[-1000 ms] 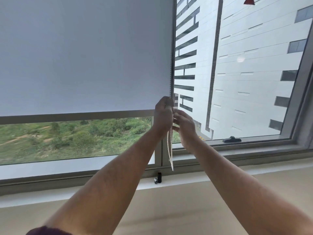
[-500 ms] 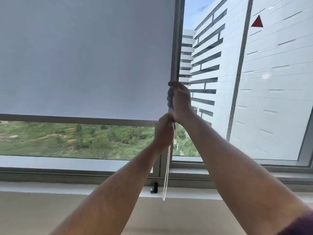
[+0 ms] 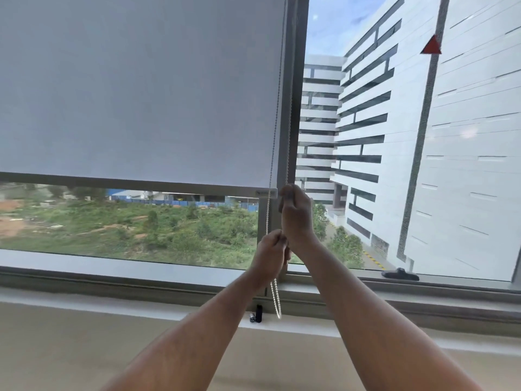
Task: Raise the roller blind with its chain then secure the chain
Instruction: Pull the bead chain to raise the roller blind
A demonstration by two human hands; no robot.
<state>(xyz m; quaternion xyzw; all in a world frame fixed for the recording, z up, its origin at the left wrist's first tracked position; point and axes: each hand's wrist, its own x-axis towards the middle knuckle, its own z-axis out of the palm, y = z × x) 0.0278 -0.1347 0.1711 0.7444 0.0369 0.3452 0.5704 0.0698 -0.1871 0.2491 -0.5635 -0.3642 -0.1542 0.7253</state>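
A white roller blind (image 3: 141, 88) covers the upper left pane, and its grey bottom bar (image 3: 135, 184) hangs above the green view outside. A white bead chain (image 3: 275, 128) runs down beside the grey window post (image 3: 293, 108). My right hand (image 3: 296, 218) is closed on the chain at the level of the bottom bar. Just below it, my left hand (image 3: 270, 255) grips the chain too. The chain's loop end (image 3: 276, 301) dangles under my left hand, close to the sill.
A small black chain holder (image 3: 258, 313) sits on the white sill (image 3: 112, 306) just left of the loop end. A black window handle (image 3: 399, 274) lies on the right frame. White buildings fill the right pane.
My right hand went above my left on the chain and has come down with it. The blind's bottom bar now sits a little higher against the view outside. The camera has tilted.
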